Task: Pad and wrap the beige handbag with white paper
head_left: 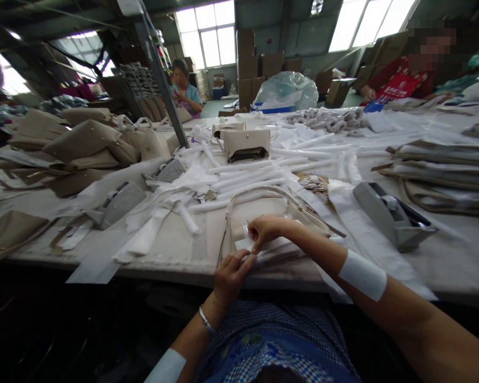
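A beige handbag [259, 213] lies flat near the table's front edge, its handle arching toward the far side. On its near end rests a white wrapping sheet [277, 249]. My right hand [265, 232] pinches the sheet's top edge, fingers closed. My left hand [229, 275] pinches the same sheet at its near left corner, just past the table edge. Both wrists carry white tape strips.
A grey tape dispenser [393, 215] stands to the right, two more [117, 205] to the left. White paper rolls [255, 175] and a small upright bag [246, 144] lie behind. Beige bags [80, 143] pile at left, stacks [443, 170] at right. Two people sit at the far side.
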The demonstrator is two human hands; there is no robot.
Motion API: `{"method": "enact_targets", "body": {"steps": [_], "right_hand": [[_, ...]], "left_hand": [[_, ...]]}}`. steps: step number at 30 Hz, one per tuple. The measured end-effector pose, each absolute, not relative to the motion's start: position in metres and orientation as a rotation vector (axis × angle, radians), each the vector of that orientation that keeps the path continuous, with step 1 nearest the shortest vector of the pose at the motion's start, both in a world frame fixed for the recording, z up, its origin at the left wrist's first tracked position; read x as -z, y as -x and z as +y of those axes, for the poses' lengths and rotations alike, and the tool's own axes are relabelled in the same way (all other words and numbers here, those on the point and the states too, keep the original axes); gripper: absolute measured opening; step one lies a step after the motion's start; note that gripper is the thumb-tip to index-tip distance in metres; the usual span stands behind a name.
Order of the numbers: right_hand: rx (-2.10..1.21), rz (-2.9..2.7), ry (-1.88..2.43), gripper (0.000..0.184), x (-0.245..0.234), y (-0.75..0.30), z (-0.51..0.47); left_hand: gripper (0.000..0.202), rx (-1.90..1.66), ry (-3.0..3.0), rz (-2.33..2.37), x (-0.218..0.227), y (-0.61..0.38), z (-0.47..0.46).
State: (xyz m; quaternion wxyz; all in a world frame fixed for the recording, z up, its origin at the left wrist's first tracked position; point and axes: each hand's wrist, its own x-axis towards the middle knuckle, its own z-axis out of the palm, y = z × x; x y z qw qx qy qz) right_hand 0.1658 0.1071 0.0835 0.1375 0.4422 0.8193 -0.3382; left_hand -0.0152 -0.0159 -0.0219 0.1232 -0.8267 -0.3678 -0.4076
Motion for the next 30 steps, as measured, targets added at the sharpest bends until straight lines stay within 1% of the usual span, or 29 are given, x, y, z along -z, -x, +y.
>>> {"method": "enact_targets", "body": {"steps": [3,7,12,15,17,18,19,20,21,22,23,25,28,30], "right_hand": [[0.999,2.353,-1.253,0.053,-0.082,-0.164,0.115],[1.012,2.417,-1.284,0.035,-0.081,-0.161,0.114],[0.934,2.642,-1.485,0.019,-0.079,-0.18,0.086],[1.045,2.842,-1.739,0.019,-0.076,-0.228,0.066],[1.017,2.915,-2.126,0.022,-0.077,-0.282,0.055],[0.89,2.848,-2.387,0.023,-0.08,-0.314,0.05],[0.684,2.695,-2.652,0.025,-0.083,-0.347,0.045],[0.447,2.423,-2.926,0.026,-0.088,-0.38,0.04],[0.295,2.09,-3.125,0.026,-0.092,-0.411,0.035],[0.24,1.927,-3.208,0.025,-0.096,-0.438,0.032],[0.228,1.803,-3.254,0.022,-0.099,-0.461,0.029],[0.34,1.657,-3.281,0.018,-0.102,-0.492,0.028],[0.612,1.561,-3.268,0.026,-0.102,-0.507,0.035],[0.715,1.588,-3.289,0.028,-0.102,-0.507,0.041]], "left_hand": [[0.033,1.157,2.417,-1.083,0.021,0.016,-0.016],[0.032,1.135,2.42,-1.149,0.022,0.015,-0.018],[0.028,1.148,2.461,-1.144,0.02,0.014,-0.019],[0.029,1.116,2.477,-1.127,0.021,0.017,-0.017],[0.03,1.087,2.489,-1.094,0.024,0.02,-0.014],[0.03,1.079,2.491,-1.079,0.025,0.022,-0.013],[0.031,1.078,2.49,-1.063,0.026,0.023,-0.013],[0.03,1.084,2.486,-1.055,0.026,0.024,-0.012],[0.03,1.093,2.482,-1.053,0.027,0.024,-0.012],[0.03,1.102,2.479,-1.053,0.027,0.024,-0.012],[0.03,1.111,2.474,-1.054,0.027,0.024,-0.012],[0.031,1.11,2.473,-1.047,0.027,0.024,-0.012],[0.032,1.089,2.48,-1.028,0.028,0.024,-0.01],[0.032,1.086,2.48,-1.028,0.029,0.025,-0.009]]}}
